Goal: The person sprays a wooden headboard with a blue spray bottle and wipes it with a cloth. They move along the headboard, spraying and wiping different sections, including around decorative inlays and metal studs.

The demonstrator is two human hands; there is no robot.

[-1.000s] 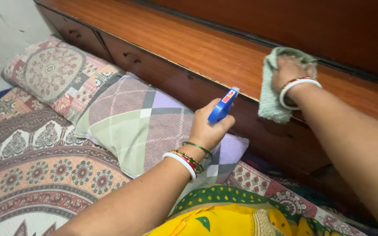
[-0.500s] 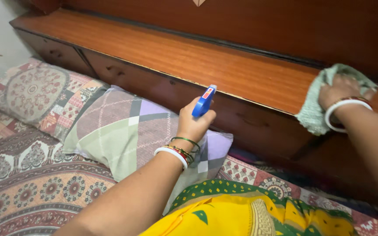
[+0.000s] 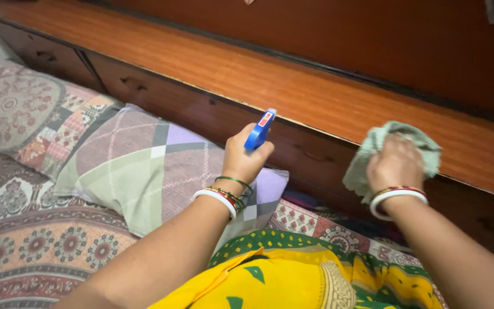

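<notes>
Garment: your yellow and green cloth (image 3: pixel 293 280) is lying nearest the camera.
Left hand: your left hand (image 3: pixel 242 160) is gripping a blue spray bottle (image 3: pixel 259 129), fingers closed around it, above the checked pillow (image 3: pixel 144 166).
Right hand: your right hand (image 3: pixel 395 163) is pressing a green rag (image 3: pixel 373 150) against the shelf edge, fingers curled over it.
Shelf: the wooden headboard shelf (image 3: pixel 293 91) is running behind both hands.

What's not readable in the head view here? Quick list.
- Spray bottle: only the blue head shows; the left hand hides the body.
- Right hand: fingertips buried in the green cloth.
- Wooden ledge: cut off by the right edge.
- Grey thing at the top right corner: cropped, kind unclear.
</notes>
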